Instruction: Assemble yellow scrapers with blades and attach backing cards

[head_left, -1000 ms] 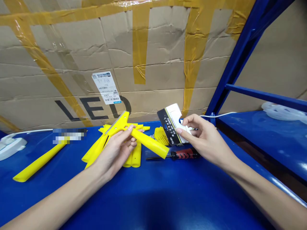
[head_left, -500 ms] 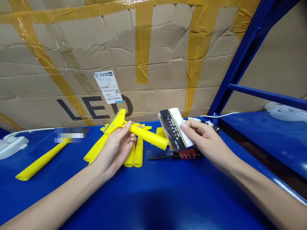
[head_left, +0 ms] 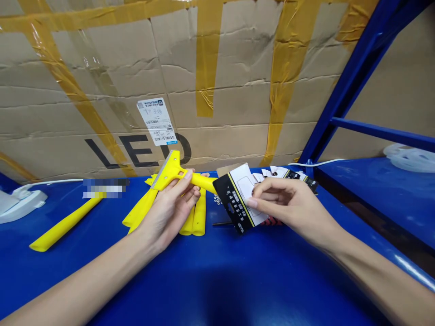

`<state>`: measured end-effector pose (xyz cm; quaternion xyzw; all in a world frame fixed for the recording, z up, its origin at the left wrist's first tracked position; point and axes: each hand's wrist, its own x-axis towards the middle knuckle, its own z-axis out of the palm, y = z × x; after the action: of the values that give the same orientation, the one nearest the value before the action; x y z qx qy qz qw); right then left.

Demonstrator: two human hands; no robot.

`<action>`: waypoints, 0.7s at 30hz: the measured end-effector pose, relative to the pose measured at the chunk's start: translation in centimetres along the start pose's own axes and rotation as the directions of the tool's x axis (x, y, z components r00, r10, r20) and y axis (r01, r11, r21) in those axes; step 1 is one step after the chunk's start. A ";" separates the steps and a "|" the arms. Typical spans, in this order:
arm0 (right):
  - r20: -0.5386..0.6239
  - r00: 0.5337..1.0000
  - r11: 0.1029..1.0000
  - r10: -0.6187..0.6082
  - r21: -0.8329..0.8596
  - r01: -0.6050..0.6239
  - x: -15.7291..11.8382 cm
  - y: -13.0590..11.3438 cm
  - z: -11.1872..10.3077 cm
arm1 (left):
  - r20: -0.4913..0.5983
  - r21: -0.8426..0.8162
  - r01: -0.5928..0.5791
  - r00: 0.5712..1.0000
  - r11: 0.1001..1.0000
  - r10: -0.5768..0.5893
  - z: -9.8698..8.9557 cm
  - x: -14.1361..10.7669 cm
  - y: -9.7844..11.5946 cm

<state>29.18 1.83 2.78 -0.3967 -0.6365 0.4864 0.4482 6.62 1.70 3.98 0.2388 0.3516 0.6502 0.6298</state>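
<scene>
My left hand [head_left: 173, 208] is closed around the neck of a yellow scraper [head_left: 171, 171], its metal blade edge tilted up to the left. Between the thumb and fingers of my right hand [head_left: 285, 197] is a folded black and white packaging card [head_left: 236, 199] with a hang hole. The card overlaps the end of the scraper's handle and hides it; whether they touch I cannot tell. Under my left hand lie several more yellow scrapers [head_left: 199, 217]. A screwdriver [head_left: 222, 223] with a red and black handle is mostly covered by the card and my right hand.
Several more cards [head_left: 280, 171] lie behind my right hand. One yellow scraper [head_left: 68, 222] rests apart on the left, near a white device [head_left: 22, 206]. A large taped cardboard box [head_left: 234, 90] stands at the back, with a blue metal frame [head_left: 340, 95] on the right.
My right hand has brought the card left and turned it, so that it now covers the scraper's handle end. My left hand still holds the scraper. The view has shifted slightly.
</scene>
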 end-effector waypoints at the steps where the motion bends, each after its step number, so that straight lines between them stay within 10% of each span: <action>1: -0.021 1.000 1.000 0.013 0.018 -0.012 0.0 0.0 0.0 | 0.001 -0.011 -0.002 1.000 1.000 0.002 0.1 0.0 0.0; 16: 0.040 0.998 0.999 0.043 0.013 -0.043 0.0 0.6 0.0 | 0.042 -0.001 0.000 0.999 1.000 0.000 0.5 -0.7 -0.2; 21: -0.083 0.970 0.938 -0.229 -0.283 0.197 -0.4 0.8 0.1 | 0.046 -0.013 -0.010 0.999 1.000 0.011 0.5 -0.8 -0.3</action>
<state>29.23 1.60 1.93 -0.4107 -0.7098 0.3189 0.4751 7.22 0.97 4.16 0.2517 0.3316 0.6500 0.6357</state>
